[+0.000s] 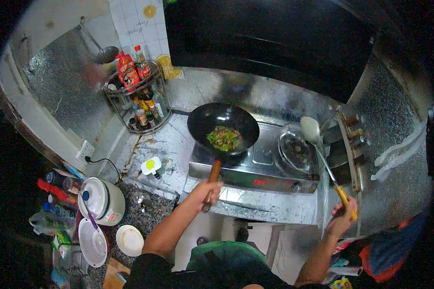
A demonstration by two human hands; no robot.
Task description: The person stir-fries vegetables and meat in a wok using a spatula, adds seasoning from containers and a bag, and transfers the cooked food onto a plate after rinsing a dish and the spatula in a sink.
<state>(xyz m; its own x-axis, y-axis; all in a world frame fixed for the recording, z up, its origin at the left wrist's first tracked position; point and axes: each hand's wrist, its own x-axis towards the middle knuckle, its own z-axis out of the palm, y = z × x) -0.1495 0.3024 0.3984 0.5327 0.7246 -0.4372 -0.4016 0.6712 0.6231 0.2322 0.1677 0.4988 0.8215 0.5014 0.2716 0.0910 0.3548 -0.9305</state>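
While gripped, black wok (pixel 223 126) holds greens (pixel 224 138) (glossy).

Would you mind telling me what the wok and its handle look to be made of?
The wok looks like dark metal, black and matte inside. Its handle, gripped by the left hand, appears to be wood, judging by the reddish-brown colour, though this is not certain.

Left hand (pixel 206 191) wrapped round the wooden handle of a black wok (pixel 223 126) with green food, on the stove (pixel 255 166). Right hand (pixel 343 217) gripping a long ladle (pixel 318 144) over the stove's right edge. White rice cooker (pixel 101 200) at counter's left end.
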